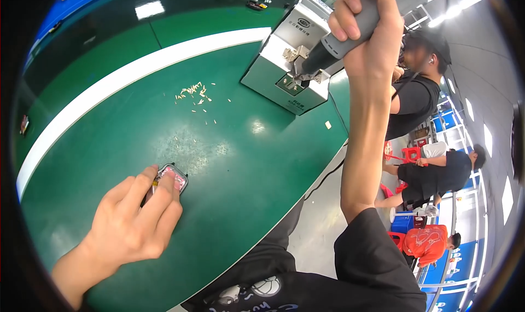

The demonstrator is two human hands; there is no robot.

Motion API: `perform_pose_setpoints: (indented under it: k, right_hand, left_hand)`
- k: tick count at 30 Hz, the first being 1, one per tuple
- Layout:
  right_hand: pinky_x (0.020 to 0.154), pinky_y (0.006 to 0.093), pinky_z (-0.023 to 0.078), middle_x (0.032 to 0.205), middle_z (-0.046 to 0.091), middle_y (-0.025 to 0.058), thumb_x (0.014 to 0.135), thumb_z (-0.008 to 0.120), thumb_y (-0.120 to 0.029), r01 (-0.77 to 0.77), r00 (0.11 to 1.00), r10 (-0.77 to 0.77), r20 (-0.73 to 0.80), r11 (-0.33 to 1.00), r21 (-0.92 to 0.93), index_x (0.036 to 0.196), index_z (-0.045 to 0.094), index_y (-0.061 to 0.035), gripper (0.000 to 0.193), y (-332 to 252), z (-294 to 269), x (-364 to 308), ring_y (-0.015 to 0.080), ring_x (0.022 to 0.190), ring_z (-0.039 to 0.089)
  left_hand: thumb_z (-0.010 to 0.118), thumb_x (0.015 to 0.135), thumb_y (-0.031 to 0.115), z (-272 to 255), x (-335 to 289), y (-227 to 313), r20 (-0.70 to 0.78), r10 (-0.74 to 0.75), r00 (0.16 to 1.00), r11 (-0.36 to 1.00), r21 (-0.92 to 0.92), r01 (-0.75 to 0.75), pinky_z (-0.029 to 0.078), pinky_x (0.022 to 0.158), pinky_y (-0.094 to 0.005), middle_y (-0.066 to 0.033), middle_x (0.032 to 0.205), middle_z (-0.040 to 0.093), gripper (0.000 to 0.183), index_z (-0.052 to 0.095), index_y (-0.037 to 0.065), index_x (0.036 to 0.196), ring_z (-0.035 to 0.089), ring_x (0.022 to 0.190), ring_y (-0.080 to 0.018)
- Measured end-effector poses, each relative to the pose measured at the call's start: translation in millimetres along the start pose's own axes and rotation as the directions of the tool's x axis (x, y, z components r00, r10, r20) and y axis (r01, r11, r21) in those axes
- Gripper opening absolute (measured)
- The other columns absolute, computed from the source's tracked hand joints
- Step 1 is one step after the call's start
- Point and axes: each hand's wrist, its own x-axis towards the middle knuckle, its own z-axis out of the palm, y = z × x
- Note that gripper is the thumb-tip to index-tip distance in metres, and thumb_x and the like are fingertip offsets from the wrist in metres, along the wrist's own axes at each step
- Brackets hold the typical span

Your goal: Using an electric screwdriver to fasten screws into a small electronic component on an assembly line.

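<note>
My right hand (377, 49) is raised at the upper right, its fingers wrapped round a grey and black electric screwdriver (342, 41). The screwdriver's tip reaches the metal pick-up opening of a white box-shaped screw feeder (262, 74); whether a screw sits on the tip is too small to tell. Low on the left, my left hand (134, 219) presses its fingers on a small dark-rimmed casing (185, 185) with pink parts inside. That casing lies on the green table (246, 164), and the fingers hide much of it.
Several small pale slivers (191, 93) are scattered beyond the casing. A white strip (109, 85) curves along the table's far side. By the feeder lies a small pale square (328, 125). A dark cable (328, 176) hangs at the right edge. Other people (424, 87) are at the right.
</note>
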Motion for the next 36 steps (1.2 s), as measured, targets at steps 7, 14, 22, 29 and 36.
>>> perform_pose_setpoints:
  k: [7,14,22,29,36]
  right_hand:
    - [0.036,0.0306,0.034,0.078,0.052,0.0059,0.107,0.044,-0.027,-0.091,0.874,-0.053,0.483,0.959,0.270,0.102,0.055,-0.0014,0.029,-17.7,36.5,-73.4,0.0132,0.041,0.039]
    - [0.044,0.0351,0.043,0.090,0.055,0.0096,0.111,0.024,-0.034,-0.224,0.707,-0.129,0.695,0.892,0.394,0.118,0.047,-0.0049,0.038,-1.2,98.2,-109.8,0.0190,0.046,0.049]
    - [0.044,0.0350,0.042,0.085,0.053,0.0091,0.110,0.028,-0.030,-0.242,0.704,-0.089,0.705,0.903,0.355,0.115,0.045,-0.0069,0.029,2.5,130.2,-117.1,0.0192,0.046,0.049]
    - [0.044,0.0349,0.042,0.080,0.052,0.0086,0.108,0.033,-0.026,-0.255,0.721,-0.038,0.692,0.914,0.317,0.112,0.043,-0.0089,0.020,6.3,144.0,-129.7,0.0193,0.046,0.049]
    - [0.044,0.0348,0.041,0.074,0.050,0.0081,0.107,0.037,-0.022,-0.285,0.737,0.018,0.676,0.914,0.287,0.109,0.041,-0.0109,0.012,13.2,132.2,-134.6,0.0195,0.046,0.048]
  left_hand:
    - [0.072,0.066,0.002,-26.1,-21.2,9.2,0.015,-0.029,0.999,0.999,-0.033,0.030,0.053,0.059,-0.0311,-0.0180,0.093,0.066,0.014,0.063,-0.003,0.075,0.067,0.083,-0.0289]
    - [0.073,0.072,0.000,-42.2,-36.7,2.6,0.013,-0.045,0.999,0.997,-0.055,0.045,0.060,0.066,-0.0348,-0.0188,0.100,0.070,0.015,0.068,-0.006,0.085,0.068,0.082,-0.0295]
    - [0.076,0.078,0.000,-49.1,-51.4,4.5,-0.006,-0.048,0.999,0.999,-0.012,0.048,0.061,0.067,-0.0334,-0.0172,0.097,0.070,0.013,0.063,-0.003,0.077,0.067,0.080,-0.0271]
    - [0.077,0.079,0.000,-54.5,-61.6,3.1,0.003,-0.045,0.999,0.999,-0.020,0.045,0.061,0.067,-0.0335,-0.0175,0.097,0.070,0.014,0.063,-0.003,0.076,0.066,0.079,-0.0268]
    - [0.066,0.058,0.012,-34.6,-62.6,-5.0,-0.095,-0.010,0.995,1.000,0.011,0.011,0.053,0.061,-0.0297,-0.0167,0.091,0.065,0.020,0.062,-0.003,0.072,0.062,0.082,-0.0276]
